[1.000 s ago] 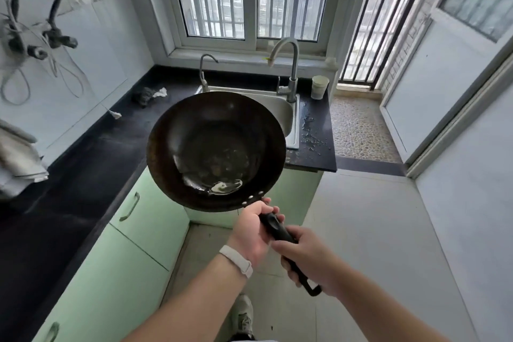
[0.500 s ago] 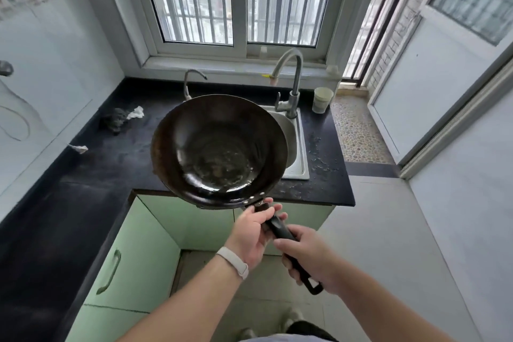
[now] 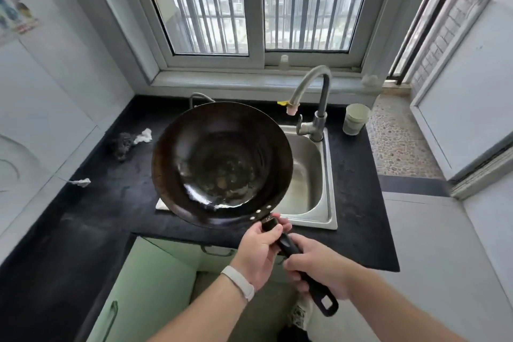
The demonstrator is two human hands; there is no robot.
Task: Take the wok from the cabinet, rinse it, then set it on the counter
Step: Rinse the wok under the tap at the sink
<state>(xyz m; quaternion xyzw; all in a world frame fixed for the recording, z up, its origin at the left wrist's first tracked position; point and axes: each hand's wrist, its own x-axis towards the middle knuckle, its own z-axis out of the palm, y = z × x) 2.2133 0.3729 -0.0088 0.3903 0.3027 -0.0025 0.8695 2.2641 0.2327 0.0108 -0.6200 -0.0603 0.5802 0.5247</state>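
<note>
A dark round wok (image 3: 222, 164) with a wet, stained inside hangs in the air over the left part of the steel sink (image 3: 308, 175). Its long black handle (image 3: 319, 294) points back toward me. My left hand (image 3: 258, 253) grips the handle close to the wok's rim. My right hand (image 3: 319, 269) grips it farther back, and the handle's looped end sticks out past that hand. The curved tap (image 3: 313, 91) stands behind the sink, its spout just right of the wok's far rim. No water runs from it.
The black counter (image 3: 111, 203) runs along the left wall and under the window. On it lie a dark scourer (image 3: 122, 141) with a white scrap, and a pale cup (image 3: 355, 119) right of the tap. Green cabinet doors (image 3: 150, 291) are below.
I have come closer to the sink, and the wok has moved forward with both hands on its handle, from in front of the counter to over the sink basin.
</note>
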